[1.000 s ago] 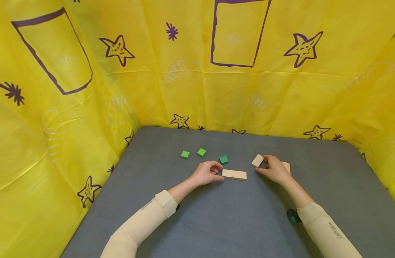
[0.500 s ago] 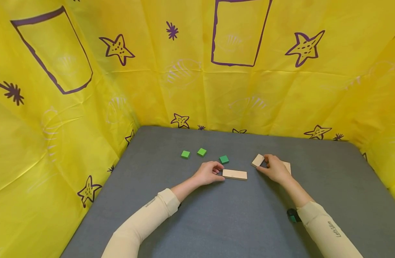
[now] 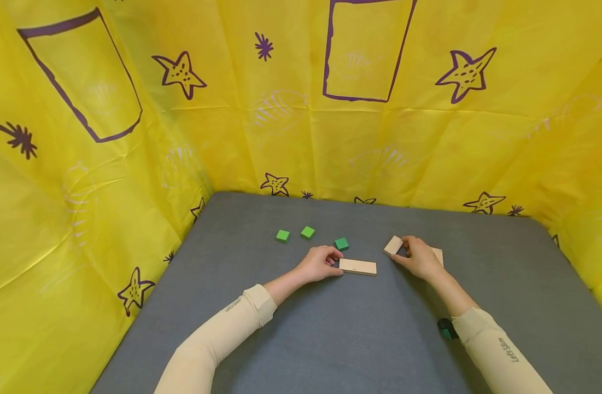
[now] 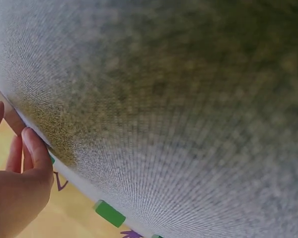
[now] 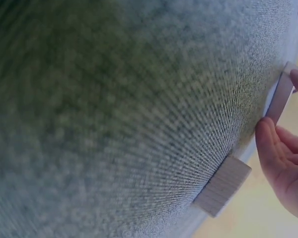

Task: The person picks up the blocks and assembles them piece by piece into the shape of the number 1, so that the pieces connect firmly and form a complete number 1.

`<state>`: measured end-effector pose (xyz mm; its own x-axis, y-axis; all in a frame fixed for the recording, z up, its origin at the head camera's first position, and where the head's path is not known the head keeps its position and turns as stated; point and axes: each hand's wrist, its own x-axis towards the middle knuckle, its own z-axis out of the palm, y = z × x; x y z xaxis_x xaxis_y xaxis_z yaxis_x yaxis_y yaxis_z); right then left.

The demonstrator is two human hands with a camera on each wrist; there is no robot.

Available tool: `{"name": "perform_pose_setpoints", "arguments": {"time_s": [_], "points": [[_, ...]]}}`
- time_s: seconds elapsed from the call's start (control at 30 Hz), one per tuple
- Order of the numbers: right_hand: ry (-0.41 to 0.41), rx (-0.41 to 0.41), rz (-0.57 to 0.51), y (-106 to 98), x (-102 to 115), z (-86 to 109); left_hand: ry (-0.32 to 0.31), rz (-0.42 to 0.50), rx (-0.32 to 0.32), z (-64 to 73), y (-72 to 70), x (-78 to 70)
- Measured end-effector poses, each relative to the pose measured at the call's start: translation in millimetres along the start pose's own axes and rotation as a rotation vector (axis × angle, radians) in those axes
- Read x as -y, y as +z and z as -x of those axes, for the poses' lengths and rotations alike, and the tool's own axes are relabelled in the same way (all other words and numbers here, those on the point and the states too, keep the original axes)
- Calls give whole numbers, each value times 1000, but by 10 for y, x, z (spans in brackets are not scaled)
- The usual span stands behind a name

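Observation:
A long pale wooden block lies flat on the grey table, and my left hand pinches its left end between thumb and fingers. In the left wrist view, that block shows between thumb and fingertip. To the right, a shorter wooden block lies tilted, its near side held by the thumb and fingers of my right hand. The right wrist view shows this block between the fingertips. Another wooden block is partly hidden behind my right hand.
Two light green square blocks lie toward the back left. A darker green block sits just behind the long wooden one. Yellow patterned cloth walls the grey table at the back and sides.
The left forearm has shifted very slightly to the right. Both hands stay at their wooden blocks, which look unmoved.

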<state>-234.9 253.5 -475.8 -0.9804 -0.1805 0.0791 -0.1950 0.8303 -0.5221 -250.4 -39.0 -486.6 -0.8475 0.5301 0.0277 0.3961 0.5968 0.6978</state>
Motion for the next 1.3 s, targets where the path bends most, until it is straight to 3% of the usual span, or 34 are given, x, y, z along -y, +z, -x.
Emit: {"name": "perform_pose_setpoints", "arguments": {"time_s": [0.53,0.97,1.3], "points": [[-11,-16,27,20,0,-1,2,19,4,-12,9,9],[-3,-2,10,-14,26,13,-39,86,-12,2,-6,-24],[-16,-15,13,-6,-8,17,-44,85,-23,41,20,-51]]}}
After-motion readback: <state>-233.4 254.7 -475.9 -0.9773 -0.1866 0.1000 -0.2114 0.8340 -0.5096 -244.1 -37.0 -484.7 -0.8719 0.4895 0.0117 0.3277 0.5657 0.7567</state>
